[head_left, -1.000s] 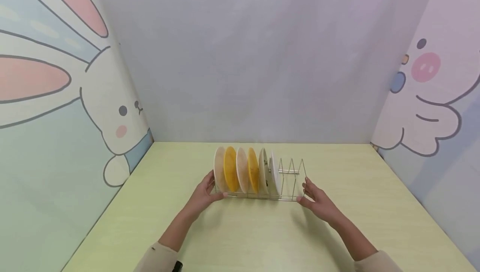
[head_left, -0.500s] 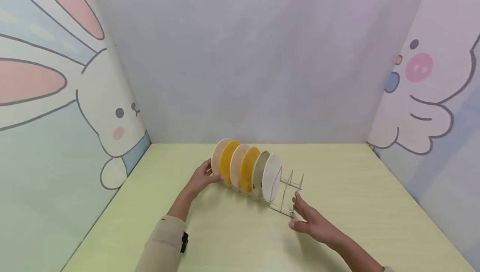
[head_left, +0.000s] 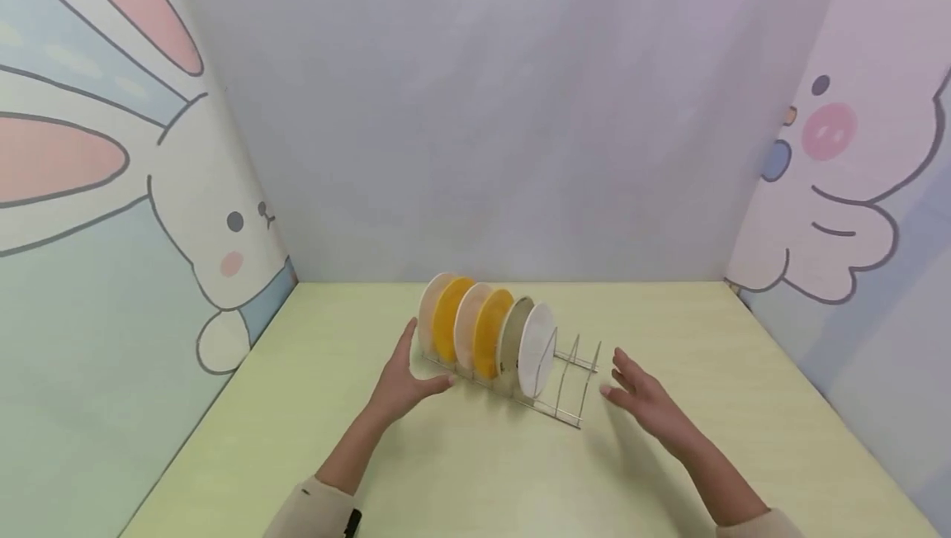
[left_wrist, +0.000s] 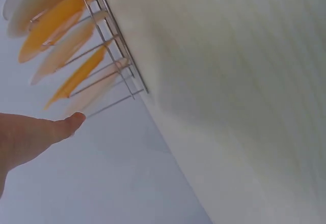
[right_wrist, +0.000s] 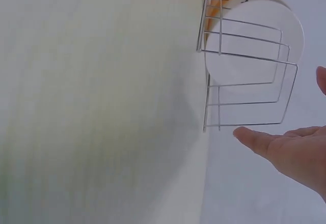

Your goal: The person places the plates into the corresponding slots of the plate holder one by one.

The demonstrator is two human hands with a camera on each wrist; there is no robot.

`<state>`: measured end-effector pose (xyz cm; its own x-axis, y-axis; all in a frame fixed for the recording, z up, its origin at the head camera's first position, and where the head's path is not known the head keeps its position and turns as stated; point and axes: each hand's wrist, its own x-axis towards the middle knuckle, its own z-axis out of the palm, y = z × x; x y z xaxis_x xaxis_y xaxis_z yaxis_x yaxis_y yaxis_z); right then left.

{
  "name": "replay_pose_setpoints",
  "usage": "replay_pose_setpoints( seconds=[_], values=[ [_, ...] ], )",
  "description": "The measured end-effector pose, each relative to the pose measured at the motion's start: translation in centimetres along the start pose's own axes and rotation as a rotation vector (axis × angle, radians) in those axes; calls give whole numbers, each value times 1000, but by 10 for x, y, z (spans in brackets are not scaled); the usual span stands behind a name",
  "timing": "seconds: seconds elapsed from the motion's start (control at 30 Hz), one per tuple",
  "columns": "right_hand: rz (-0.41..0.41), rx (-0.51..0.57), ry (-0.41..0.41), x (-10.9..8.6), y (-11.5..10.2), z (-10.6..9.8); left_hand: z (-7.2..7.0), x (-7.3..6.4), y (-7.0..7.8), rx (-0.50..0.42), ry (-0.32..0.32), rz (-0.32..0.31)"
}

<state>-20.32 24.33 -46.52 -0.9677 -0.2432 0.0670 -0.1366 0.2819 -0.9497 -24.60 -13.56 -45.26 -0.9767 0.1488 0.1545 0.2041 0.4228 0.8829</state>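
A metal wire dish rack [head_left: 546, 412] stands at an angle on the table, its right end nearer to me. Several plates stand on edge in its left and middle slots: pale pink plates alternate with yellow plates [head_left: 488, 338], followed by a beige-green plate [head_left: 511, 342] and a white plate [head_left: 537, 350]. Beside the rack's left end, my left hand [head_left: 399, 385] has thumb and fingers spread and grips nothing. My right hand [head_left: 654, 406] is held apart from the right end, fingers extended. In the right wrist view, a gap shows between that hand's fingertips [right_wrist: 243, 133] and the wires.
The rack's rightmost slots hold no plates. A pale wood-grain table [head_left: 475, 472] lies under everything. Behind it hangs a grey-white curtain [head_left: 505, 125]. Cartoon-printed panels, one with a rabbit [head_left: 196, 216], close off both sides.
The rack has turned, its right end swinging toward me and its left end going back. Both hands have since let go, the right hand moving off to the right.
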Motion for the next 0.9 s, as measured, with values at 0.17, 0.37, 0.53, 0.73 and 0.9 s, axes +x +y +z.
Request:
replay_pose_setpoints(
  seconds=[0.17, 0.37, 0.53, 0.73, 0.9],
  values=[
    [-64, 104, 80, 23, 4, -4, 15, -7, 14, -8, -70, -21],
    [-44, 105, 54, 39, 9, 0, 27, -9, 10, 10, -115, -52],
    [-36, 67, 36, 41, 11, 1, 29, -11, 8, 14, -115, -52],
    [-75, 20, 57, 38, 12, 4, 27, -8, 10, 36, -108, -55],
    [-107, -21, 59, 26, 9, 11, 25, 7, 6, 44, -90, -41]
  ],
)
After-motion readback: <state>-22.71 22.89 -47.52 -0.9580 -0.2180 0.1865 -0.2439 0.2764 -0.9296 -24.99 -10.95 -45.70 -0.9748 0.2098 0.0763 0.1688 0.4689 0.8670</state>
